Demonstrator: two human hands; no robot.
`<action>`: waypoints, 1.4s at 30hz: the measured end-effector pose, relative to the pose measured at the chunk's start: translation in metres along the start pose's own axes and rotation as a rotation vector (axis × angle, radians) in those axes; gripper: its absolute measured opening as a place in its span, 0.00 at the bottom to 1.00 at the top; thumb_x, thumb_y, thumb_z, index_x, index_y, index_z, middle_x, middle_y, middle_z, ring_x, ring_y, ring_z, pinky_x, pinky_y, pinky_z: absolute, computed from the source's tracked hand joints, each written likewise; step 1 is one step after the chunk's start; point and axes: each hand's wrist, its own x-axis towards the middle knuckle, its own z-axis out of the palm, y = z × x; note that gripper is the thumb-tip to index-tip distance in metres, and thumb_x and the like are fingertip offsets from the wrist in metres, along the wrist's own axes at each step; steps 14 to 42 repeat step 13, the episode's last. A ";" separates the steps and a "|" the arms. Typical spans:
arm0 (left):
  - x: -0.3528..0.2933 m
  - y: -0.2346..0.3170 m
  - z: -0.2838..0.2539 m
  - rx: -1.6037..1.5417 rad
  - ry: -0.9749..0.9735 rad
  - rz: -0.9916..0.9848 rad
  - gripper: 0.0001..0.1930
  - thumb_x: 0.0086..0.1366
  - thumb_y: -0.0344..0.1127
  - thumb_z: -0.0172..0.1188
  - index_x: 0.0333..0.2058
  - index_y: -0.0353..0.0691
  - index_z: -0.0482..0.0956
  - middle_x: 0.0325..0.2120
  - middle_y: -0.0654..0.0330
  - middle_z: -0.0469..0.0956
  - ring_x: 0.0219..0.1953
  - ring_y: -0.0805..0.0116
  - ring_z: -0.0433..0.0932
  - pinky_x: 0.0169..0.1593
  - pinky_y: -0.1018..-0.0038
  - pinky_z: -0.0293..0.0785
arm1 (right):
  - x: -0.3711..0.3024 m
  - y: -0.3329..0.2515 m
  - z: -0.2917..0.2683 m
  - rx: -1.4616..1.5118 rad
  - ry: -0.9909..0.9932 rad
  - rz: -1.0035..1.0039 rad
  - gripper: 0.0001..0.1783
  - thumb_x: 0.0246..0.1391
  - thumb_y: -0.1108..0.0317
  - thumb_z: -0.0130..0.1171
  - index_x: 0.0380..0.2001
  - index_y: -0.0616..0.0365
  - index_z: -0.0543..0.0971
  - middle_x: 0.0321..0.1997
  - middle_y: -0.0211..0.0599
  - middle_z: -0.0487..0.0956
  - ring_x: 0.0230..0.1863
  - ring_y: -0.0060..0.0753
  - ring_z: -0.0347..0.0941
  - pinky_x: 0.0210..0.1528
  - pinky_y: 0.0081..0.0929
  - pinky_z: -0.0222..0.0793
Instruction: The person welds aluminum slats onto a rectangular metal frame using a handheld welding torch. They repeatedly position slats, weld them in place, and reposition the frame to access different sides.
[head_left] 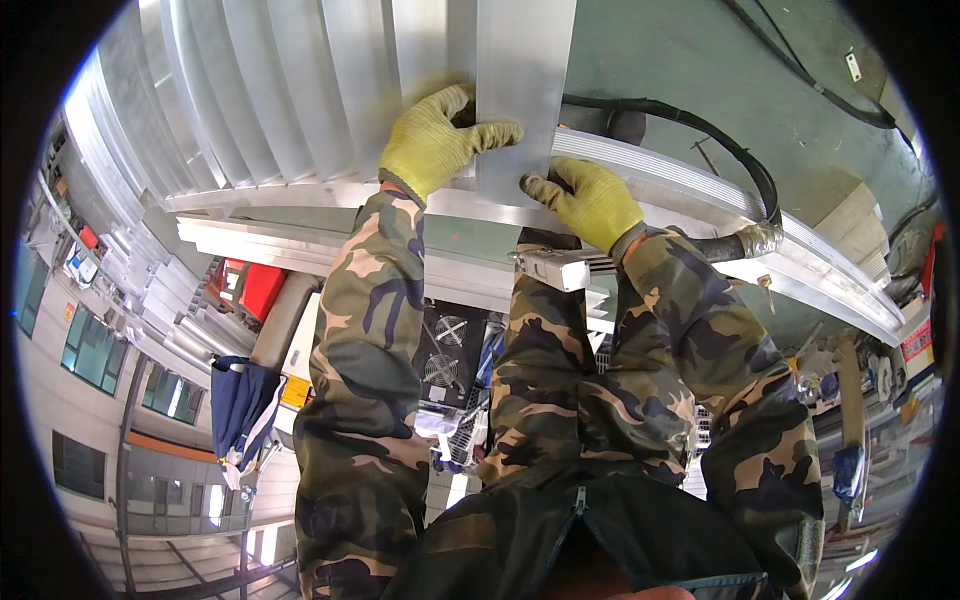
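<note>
A flat, wide aluminium profile [522,70] runs away from me, its near end resting by a long crosswise aluminium rail [460,203]. My left hand [436,142], in a yellow-green work glove, grips the profile's left edge, thumb laid over its top face and the fingers partly hidden. On the opposite edge, close to the near end, my gloved right hand [590,203] holds it with bent fingers. Several parallel aluminium slats [290,90] lie left of the profile. Below my right hand sits a small silvery block-shaped piece [553,270].
A black cable [715,135] loops on the right toward a tape-wrapped hose end [758,240] beside my right forearm. A ribbed aluminium rail [660,170] extends right. Under the work stands a dark unit with round fans [443,350]. A dark blue garment [240,405] hangs at left.
</note>
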 end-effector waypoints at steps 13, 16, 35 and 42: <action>-0.001 0.010 0.010 0.205 0.131 -0.039 0.34 0.53 0.59 0.78 0.54 0.45 0.85 0.45 0.57 0.87 0.49 0.63 0.84 0.54 0.69 0.78 | 0.012 0.011 0.017 0.192 0.068 0.146 0.29 0.65 0.41 0.61 0.51 0.56 0.84 0.44 0.49 0.87 0.48 0.43 0.84 0.51 0.36 0.76; -0.001 0.010 0.010 0.205 0.131 -0.039 0.34 0.53 0.59 0.78 0.54 0.45 0.85 0.45 0.57 0.87 0.49 0.63 0.84 0.54 0.69 0.78 | 0.012 0.011 0.017 0.192 0.068 0.146 0.29 0.65 0.41 0.61 0.51 0.56 0.84 0.44 0.49 0.87 0.48 0.43 0.84 0.51 0.36 0.76; -0.001 0.010 0.010 0.205 0.131 -0.039 0.34 0.53 0.59 0.78 0.54 0.45 0.85 0.45 0.57 0.87 0.49 0.63 0.84 0.54 0.69 0.78 | 0.012 0.011 0.017 0.192 0.068 0.146 0.29 0.65 0.41 0.61 0.51 0.56 0.84 0.44 0.49 0.87 0.48 0.43 0.84 0.51 0.36 0.76; -0.001 0.010 0.010 0.205 0.131 -0.039 0.34 0.53 0.59 0.78 0.54 0.45 0.85 0.45 0.57 0.87 0.49 0.63 0.84 0.54 0.69 0.78 | 0.012 0.011 0.017 0.192 0.068 0.146 0.29 0.65 0.41 0.61 0.51 0.56 0.84 0.44 0.49 0.87 0.48 0.43 0.84 0.51 0.36 0.76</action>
